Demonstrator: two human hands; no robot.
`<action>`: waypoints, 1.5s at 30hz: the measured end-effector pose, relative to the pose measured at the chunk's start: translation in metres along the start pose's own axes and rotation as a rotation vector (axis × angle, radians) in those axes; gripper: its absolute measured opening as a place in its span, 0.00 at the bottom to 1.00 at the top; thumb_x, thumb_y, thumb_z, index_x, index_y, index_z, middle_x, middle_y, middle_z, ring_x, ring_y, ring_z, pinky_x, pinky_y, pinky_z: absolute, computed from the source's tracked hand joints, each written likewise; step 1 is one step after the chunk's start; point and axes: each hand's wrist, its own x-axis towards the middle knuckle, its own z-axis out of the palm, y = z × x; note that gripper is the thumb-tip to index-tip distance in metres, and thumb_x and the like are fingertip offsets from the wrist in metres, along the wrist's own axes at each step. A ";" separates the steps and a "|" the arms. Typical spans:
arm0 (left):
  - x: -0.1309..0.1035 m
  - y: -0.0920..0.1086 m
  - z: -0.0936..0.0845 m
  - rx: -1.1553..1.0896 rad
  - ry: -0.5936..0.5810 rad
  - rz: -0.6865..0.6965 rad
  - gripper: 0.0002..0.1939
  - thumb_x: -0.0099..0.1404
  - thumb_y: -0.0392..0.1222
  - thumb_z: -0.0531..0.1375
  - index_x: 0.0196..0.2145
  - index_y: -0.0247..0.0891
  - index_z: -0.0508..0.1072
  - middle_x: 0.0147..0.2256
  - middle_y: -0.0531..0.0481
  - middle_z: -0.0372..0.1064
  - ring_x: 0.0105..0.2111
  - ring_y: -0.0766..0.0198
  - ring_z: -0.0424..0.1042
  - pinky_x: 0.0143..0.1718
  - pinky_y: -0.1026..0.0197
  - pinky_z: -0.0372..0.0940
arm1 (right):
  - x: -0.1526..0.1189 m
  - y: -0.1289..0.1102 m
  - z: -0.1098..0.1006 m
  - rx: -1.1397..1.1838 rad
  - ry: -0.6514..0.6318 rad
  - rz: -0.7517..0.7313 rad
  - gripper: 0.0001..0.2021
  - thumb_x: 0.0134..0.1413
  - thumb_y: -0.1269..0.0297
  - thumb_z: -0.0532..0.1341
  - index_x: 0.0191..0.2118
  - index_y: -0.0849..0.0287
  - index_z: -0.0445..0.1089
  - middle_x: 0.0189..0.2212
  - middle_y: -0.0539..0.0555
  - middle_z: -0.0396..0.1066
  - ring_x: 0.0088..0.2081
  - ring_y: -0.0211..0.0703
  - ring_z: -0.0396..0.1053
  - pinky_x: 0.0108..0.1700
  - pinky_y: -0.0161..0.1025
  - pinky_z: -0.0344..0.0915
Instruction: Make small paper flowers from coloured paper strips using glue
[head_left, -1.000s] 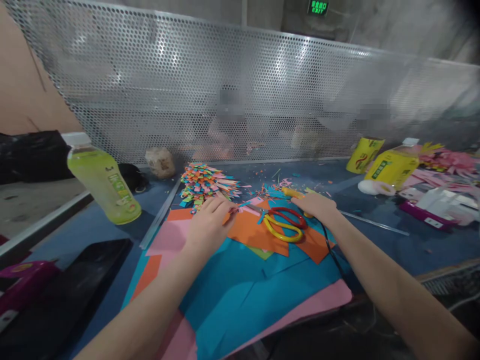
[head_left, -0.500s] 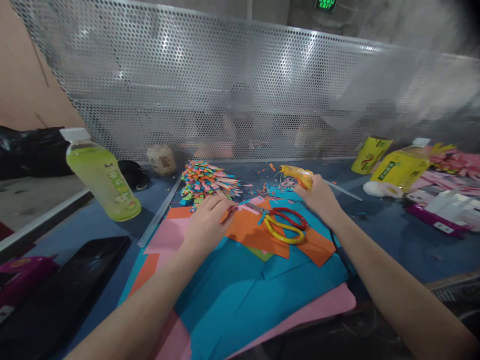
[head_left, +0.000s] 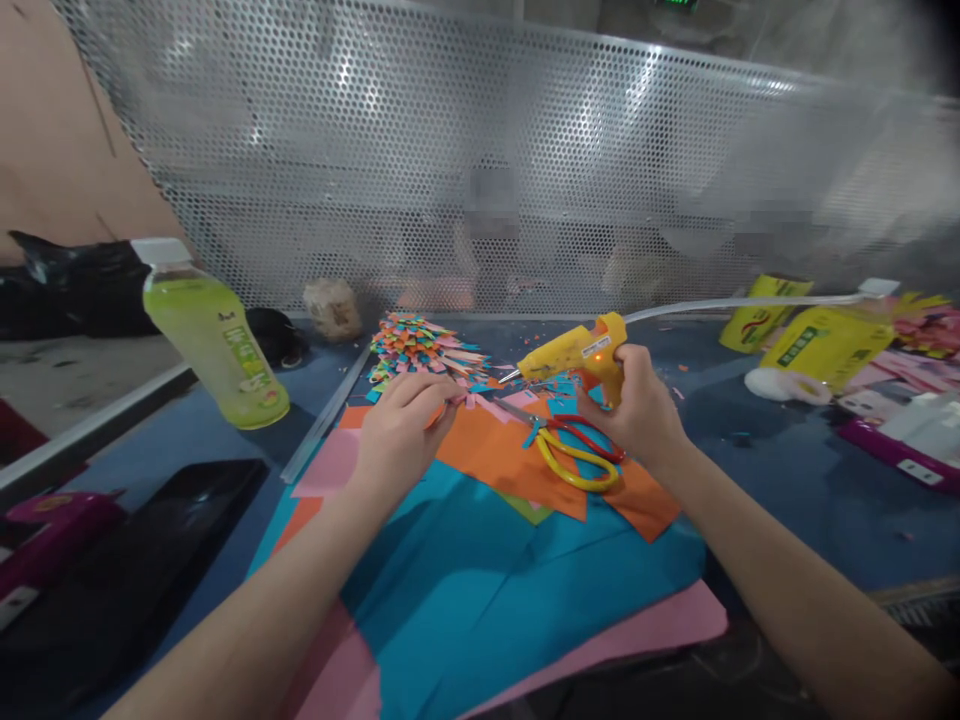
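Note:
My right hand (head_left: 641, 408) is wrapped around the grip of a yellow hot glue gun (head_left: 574, 350), lifted over the sheets. Its metal nozzle points left, just short of my left hand's fingertips, and a long clear glue stick (head_left: 720, 304) sticks out of its back. My left hand (head_left: 397, 430) pinches a small pink paper strip (head_left: 474, 398), partly hidden by the fingers. Behind that hand is a bundle of folded multicoloured paper strips (head_left: 416, 345). Scissors (head_left: 576, 474) with red and yellow handles lie on orange paper (head_left: 480, 448), partly below the right hand.
Blue sheets (head_left: 457, 560) and pink sheets cover the table's middle, with paper scraps behind. A green drink bottle (head_left: 217, 345) stands left, near a black tray (head_left: 150, 570) and another clear stick (head_left: 326, 420). A yellow drink bottle (head_left: 825, 345) is right. A perforated metal screen (head_left: 420, 150) closes the back.
My right hand has raised the glue gun off the table and turned its nozzle left towards my left hand. My left hand keeps its pinch and has shifted slightly. The view has moved a little.

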 end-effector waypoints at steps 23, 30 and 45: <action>0.003 0.015 0.009 -0.726 -0.068 -0.599 0.13 0.53 0.43 0.60 0.38 0.37 0.70 0.36 0.46 0.71 0.36 0.63 0.70 0.32 0.64 0.64 | -0.001 -0.001 0.009 0.004 0.093 -0.173 0.17 0.42 0.55 0.56 0.35 0.56 0.50 0.26 0.49 0.61 0.22 0.38 0.61 0.20 0.33 0.52; 0.003 0.022 0.004 -0.774 -0.086 -0.665 0.12 0.53 0.41 0.60 0.37 0.36 0.71 0.33 0.47 0.71 0.34 0.65 0.69 0.34 0.64 0.64 | -0.002 -0.002 0.009 -0.031 0.097 -0.190 0.17 0.42 0.55 0.56 0.35 0.57 0.50 0.26 0.51 0.62 0.22 0.38 0.60 0.20 0.34 0.51; 0.004 0.017 0.007 -0.813 0.087 -0.819 0.12 0.50 0.42 0.63 0.33 0.35 0.72 0.34 0.45 0.73 0.35 0.62 0.71 0.35 0.63 0.65 | -0.001 -0.002 0.006 0.254 -0.009 -0.060 0.17 0.40 0.58 0.59 0.33 0.56 0.51 0.23 0.47 0.60 0.21 0.35 0.58 0.22 0.33 0.53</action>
